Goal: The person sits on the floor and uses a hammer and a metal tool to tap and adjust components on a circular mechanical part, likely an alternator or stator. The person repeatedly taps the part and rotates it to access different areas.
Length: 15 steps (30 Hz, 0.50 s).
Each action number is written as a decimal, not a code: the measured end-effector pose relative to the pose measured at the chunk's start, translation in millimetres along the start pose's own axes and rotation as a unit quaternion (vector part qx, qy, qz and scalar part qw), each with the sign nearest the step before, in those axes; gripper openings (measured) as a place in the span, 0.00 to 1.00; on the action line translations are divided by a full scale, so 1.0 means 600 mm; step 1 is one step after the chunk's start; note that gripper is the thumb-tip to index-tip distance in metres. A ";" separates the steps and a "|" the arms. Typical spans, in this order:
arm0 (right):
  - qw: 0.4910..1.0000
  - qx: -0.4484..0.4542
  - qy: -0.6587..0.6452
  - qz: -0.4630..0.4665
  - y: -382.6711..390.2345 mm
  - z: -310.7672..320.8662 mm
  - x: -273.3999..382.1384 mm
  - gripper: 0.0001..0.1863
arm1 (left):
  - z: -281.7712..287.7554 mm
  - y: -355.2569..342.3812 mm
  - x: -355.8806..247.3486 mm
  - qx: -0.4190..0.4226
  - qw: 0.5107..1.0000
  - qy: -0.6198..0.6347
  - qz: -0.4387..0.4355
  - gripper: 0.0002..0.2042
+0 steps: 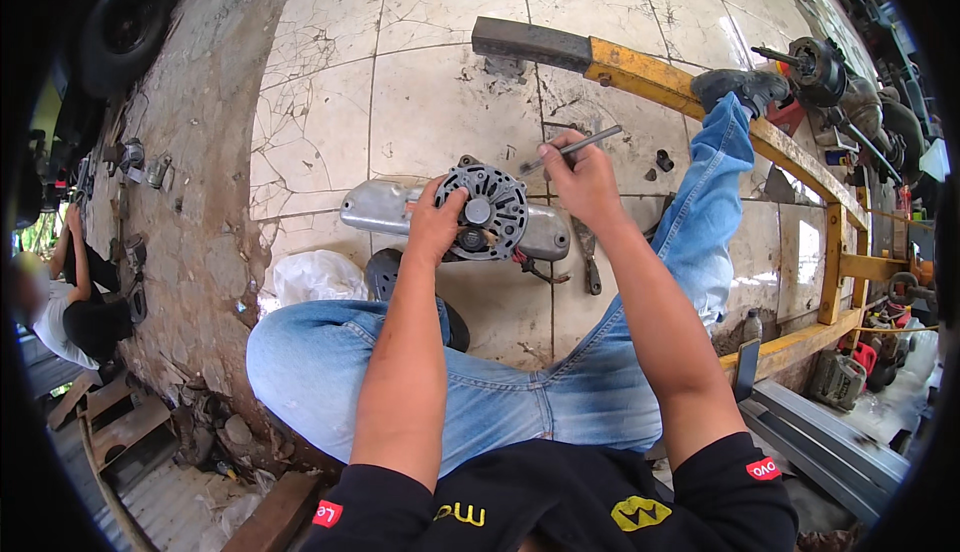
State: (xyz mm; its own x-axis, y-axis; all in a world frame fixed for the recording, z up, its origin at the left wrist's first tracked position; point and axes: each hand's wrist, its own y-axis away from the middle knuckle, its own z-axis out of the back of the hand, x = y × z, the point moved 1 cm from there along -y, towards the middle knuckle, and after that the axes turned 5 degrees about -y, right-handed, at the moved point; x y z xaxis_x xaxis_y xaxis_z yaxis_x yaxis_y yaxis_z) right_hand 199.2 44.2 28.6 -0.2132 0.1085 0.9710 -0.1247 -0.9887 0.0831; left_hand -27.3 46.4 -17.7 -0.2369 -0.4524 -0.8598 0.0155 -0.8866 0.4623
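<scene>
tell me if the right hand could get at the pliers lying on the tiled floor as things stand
Probably yes. The dark metal pliers lie uncovered on the floor just below the right hand, nothing between them, but that hand already holds a thin grey metal rod, so its fingers are occupied.

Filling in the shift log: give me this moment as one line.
left hand: grips round finned metal part | right hand: holds thin metal rod | beneath: silver cover on tiled floor
</scene>
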 end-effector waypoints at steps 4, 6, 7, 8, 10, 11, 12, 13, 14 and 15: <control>0.973 0.172 0.151 0.040 0.025 -0.030 0.058 0.09 | 0.008 -0.002 0.007 0.009 1.000 -0.009 -0.006 0.26; 0.981 0.088 0.155 0.076 0.005 -0.017 0.042 0.10 | 0.002 -0.003 -0.005 0.013 1.000 -0.024 -0.012 0.26; 0.985 0.048 0.151 0.069 -0.004 -0.010 0.051 0.10 | 0.001 0.002 -0.017 0.010 0.999 -0.034 -0.012 0.26; 0.988 0.012 0.147 0.057 -0.002 -0.009 0.063 0.10 | 0.002 0.010 -0.016 0.006 0.999 -0.044 -0.006 0.26; 0.989 0.053 0.131 0.051 0.008 -0.020 0.078 0.08 | 0.005 0.002 -0.002 0.016 1.000 -0.024 -0.013 0.26; 0.984 0.087 0.142 0.071 0.018 -0.031 0.080 0.07 | 0.006 0.000 0.002 0.021 1.000 -0.012 -0.019 0.26; 0.977 0.121 0.152 0.091 0.024 -0.037 0.079 0.07 | 0.007 -0.002 0.006 0.025 0.999 -0.001 -0.025 0.26; 0.979 0.093 0.150 0.102 0.023 -0.039 0.066 0.06 | 0.006 -0.003 0.007 0.022 0.999 -0.009 -0.023 0.26; 0.980 0.063 0.149 0.113 0.020 -0.039 0.051 0.06 | 0.003 -0.003 0.005 0.019 0.999 -0.017 -0.022 0.26; 0.981 0.033 0.147 0.124 0.016 -0.035 0.038 0.06 | 0.000 -0.004 0.003 0.017 0.999 -0.025 -0.022 0.27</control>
State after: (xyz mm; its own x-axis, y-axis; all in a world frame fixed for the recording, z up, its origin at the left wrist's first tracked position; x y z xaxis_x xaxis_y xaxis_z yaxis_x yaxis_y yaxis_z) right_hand 173.0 39.2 46.8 -0.5013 -0.1212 0.8568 0.0276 -0.9919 -0.1242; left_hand -27.8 47.9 -20.2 -0.2843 -0.4074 -0.8679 -0.0279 -0.9013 0.4322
